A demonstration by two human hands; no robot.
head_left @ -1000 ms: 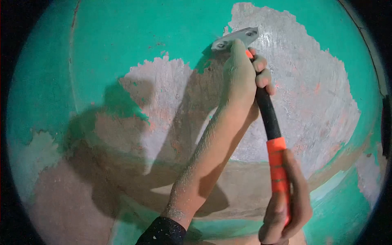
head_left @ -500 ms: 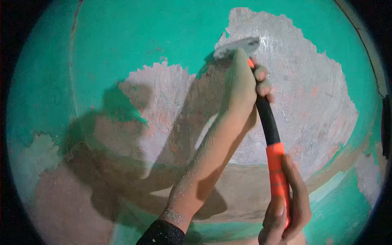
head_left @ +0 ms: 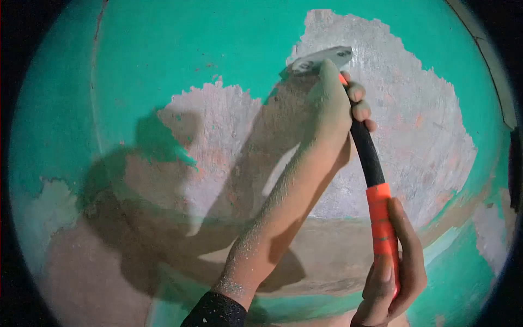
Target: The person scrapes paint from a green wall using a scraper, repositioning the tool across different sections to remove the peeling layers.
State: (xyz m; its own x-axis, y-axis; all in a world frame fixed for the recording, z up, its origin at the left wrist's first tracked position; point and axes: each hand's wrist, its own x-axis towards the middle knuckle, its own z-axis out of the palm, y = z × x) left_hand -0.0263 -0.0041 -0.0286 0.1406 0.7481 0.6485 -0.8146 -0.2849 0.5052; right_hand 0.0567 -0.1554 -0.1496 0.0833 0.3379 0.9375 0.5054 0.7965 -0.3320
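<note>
A tool with a flat grey metal head (head_left: 321, 60) and a black and orange handle (head_left: 369, 155) lies across a large bare patch (head_left: 403, 125) of the wall. My left hand (head_left: 340, 101) is wrapped round the top of the handle, just below the head, with its thumb up against the metal. Lower down, my right hand (head_left: 397, 267) grips the orange end of the handle. The head's left end is near the ragged edge of the green paint. Pale dust covers my left hand and forearm.
Green paint (head_left: 163, 43) surrounds the bare patches. A brownish band (head_left: 327, 253) crosses the wall lower down. My shadow falls on the wall at the left. A thin crack (head_left: 98, 32) runs down the left side, and a strip (head_left: 498, 82) edges the wall at right.
Both hands and the handle have shifted a little to the right. The metal head has moved slightly right, its right end now a bit higher.
</note>
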